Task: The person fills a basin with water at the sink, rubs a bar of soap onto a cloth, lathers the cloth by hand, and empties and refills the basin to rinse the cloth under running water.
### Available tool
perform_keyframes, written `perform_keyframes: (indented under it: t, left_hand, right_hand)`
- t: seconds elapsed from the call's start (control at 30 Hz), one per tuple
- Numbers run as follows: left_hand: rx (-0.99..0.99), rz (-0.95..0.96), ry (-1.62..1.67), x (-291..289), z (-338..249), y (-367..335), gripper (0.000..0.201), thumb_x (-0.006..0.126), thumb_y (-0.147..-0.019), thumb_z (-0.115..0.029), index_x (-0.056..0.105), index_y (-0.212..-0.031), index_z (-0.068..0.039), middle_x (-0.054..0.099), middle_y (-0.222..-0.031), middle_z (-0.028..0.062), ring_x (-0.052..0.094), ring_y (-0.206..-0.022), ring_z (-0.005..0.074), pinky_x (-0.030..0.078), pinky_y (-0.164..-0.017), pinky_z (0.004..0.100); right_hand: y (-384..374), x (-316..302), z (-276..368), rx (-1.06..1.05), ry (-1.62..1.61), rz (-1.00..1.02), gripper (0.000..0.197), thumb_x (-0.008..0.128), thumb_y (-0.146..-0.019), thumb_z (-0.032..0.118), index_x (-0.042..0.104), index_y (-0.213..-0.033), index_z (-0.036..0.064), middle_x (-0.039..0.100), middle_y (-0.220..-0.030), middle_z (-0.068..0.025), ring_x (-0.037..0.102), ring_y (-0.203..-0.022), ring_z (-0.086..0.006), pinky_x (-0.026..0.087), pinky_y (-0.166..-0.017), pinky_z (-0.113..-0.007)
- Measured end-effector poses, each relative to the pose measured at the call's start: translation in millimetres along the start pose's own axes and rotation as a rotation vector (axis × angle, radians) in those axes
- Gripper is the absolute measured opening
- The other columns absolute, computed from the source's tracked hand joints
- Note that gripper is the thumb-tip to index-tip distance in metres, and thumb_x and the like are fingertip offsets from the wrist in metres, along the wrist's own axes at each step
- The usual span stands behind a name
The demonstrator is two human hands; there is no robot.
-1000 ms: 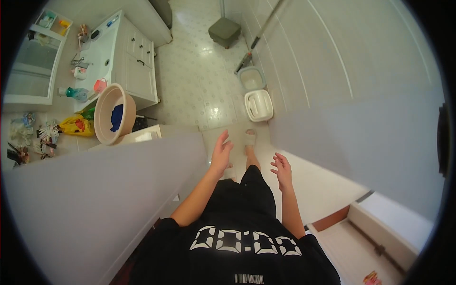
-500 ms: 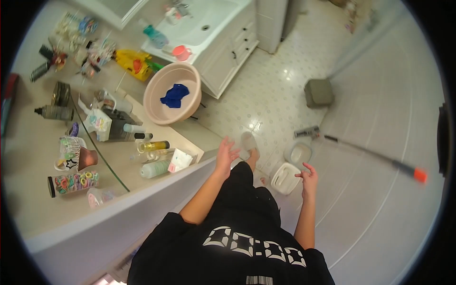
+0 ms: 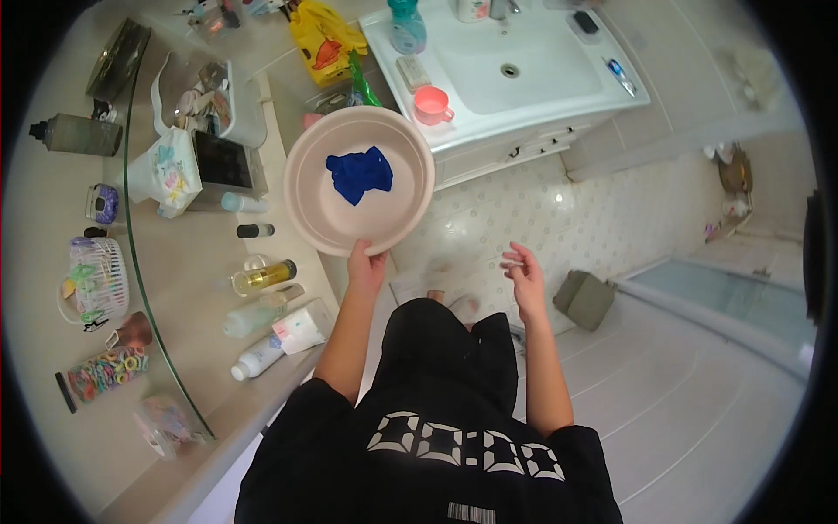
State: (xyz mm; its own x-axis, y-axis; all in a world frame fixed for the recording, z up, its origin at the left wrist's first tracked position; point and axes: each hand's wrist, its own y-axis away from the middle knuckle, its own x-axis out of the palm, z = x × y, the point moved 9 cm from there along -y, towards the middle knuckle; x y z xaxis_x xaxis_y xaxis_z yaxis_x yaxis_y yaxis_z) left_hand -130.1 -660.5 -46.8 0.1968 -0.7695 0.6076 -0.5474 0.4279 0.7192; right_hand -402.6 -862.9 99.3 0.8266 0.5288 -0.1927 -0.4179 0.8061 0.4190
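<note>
A pale pink plastic basin (image 3: 301, 188) stands ahead of me, left of centre, beside the sink cabinet. A crumpled dark blue cloth (image 3: 360, 173) lies on its bottom. At the basin's near rim is my left hand (image 3: 366, 269), its fingers closed over the edge and the thumb partly hidden. My right hand (image 3: 524, 278) hangs in the air above the floor, fingers apart and partly curled, holding nothing. The pink cup (image 3: 432, 106) sits on the near corner of the white sink counter (image 3: 476, 122), right of the basin.
A ledge with bottles, a white wire basket (image 3: 98, 278) and a jar of hair ties (image 3: 109, 374) runs along my left. Yellow and green bags (image 3: 323, 42) lie behind the basin. A grey-green stool (image 3: 585, 299) stands on the floor at right, near a glass shower panel (image 3: 724, 301).
The view has swung and come closer to the sink and basin. My left hand, earlier free with spread fingers, now grips the basin's rim. My right hand stays free.
</note>
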Motion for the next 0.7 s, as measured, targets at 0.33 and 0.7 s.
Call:
perform_keyframes:
  t: [0.33,0.7]
  left_hand:
    - [0.081,-0.205,-0.054,4.1,54.8,140.5,0.04,0.054,-0.082,-0.011,0.052,-0.12,0.003,0.059,-0.116,0.0128,0.059,-0.108,0.026,0.05,-0.095,0.0375]
    - [0.323,-0.366,0.282,123.1,229.1,227.5,0.048,0.052,-0.082,-0.013,0.046,-0.126,0.003,0.061,-0.118,0.0142,0.062,-0.109,0.0259,0.055,-0.093,0.0348]
  right_hand:
    - [-262.4,-141.1,217.0,-0.479,0.157,-0.154,0.05,0.05,-0.099,0.02,0.038,-0.144,0.0026,0.048,-0.14,-0.0133,0.048,-0.126,-0.0233,0.042,-0.101,-0.034]
    - [-464.2,-123.4,598.8,-1.111,0.114,-0.229,0.056,0.037,-0.102,0.035,0.036,-0.142,-0.0031,0.048,-0.138,-0.0169,0.046,-0.128,-0.0264,0.037,-0.106,-0.039]
